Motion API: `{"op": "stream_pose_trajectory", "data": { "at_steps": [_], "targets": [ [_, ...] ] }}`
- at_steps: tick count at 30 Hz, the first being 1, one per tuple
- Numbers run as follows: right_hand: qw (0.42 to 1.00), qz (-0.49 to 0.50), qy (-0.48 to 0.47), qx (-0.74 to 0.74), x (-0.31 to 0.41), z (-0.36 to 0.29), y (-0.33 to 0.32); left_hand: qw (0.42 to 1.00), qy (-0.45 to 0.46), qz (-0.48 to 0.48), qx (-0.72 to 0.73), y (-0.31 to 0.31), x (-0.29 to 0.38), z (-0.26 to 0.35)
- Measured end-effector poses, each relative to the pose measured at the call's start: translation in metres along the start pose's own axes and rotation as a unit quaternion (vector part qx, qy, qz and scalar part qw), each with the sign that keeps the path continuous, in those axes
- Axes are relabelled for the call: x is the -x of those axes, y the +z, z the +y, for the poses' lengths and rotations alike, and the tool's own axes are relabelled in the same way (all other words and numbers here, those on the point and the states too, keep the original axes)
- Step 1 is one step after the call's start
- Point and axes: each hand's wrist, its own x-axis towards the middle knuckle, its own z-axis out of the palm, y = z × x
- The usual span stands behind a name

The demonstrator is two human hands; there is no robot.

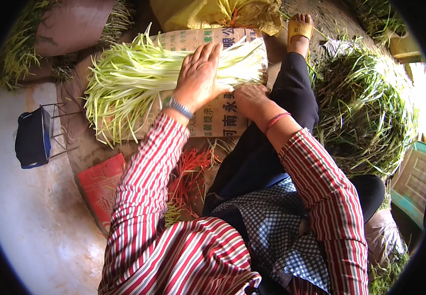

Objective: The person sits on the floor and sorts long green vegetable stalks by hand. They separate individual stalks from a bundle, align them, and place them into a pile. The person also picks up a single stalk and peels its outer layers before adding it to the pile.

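Observation:
A long bundle of pale yellow-green leafy stalks, like blanched garlic chives (135, 70), lies across a printed woven sack (213, 118) on the floor. The white stalk ends point right and the loose leaf tips spread to the left. My left hand (200, 72) lies flat over the bundle, fingers together and thumb out to the right. Close beside its thumb, my right hand (250, 96) is at the near edge of the stalk ends, above the sack; its fingers are bent and blurred, and whether they grip anything cannot be seen.
Red plastic strips (189, 177) and a red printed carton piece (104, 184) lie nearer me. A large heap of green leaves (364, 107) stands right of my outstretched leg. A yellow sack (213, 13) sits beyond the bundle, and a small black folding stool (34, 138) is at the left.

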Motion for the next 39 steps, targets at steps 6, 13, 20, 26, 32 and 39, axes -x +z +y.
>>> {"op": "stream_pose_trajectory", "data": {
  "at_steps": [6, 13, 20, 26, 32, 39],
  "targets": [
    [0.996, 0.061, 0.001, -0.058, -0.008, 0.008, -0.001, 0.985, -0.001, -0.167, -0.039, 0.03, -0.051, -0.025],
    [0.994, 0.084, 0.015, -0.065, -0.02, 0.014, -0.003, 0.988, -0.056, -0.143, 0.0, 0.059, -0.051, -0.018],
    [0.992, 0.086, 0.009, -0.09, -0.019, 0.012, -0.01, 0.991, -0.063, -0.115, 0.0, 0.059, -0.057, -0.02],
    [0.987, 0.108, -0.031, -0.111, -0.017, 0.011, -0.01, 0.996, -0.036, -0.086, -0.006, 0.078, -0.057, -0.033],
    [0.977, 0.166, -0.099, -0.093, 0.012, 0.012, -0.004, 0.998, 0.005, -0.067, -0.017, 0.065, -0.047, -0.023],
    [0.968, 0.153, -0.16, -0.116, 0.02, 0.013, -0.006, 0.998, 0.05, -0.035, 0.012, 0.063, -0.041, -0.021]
  ]
}}
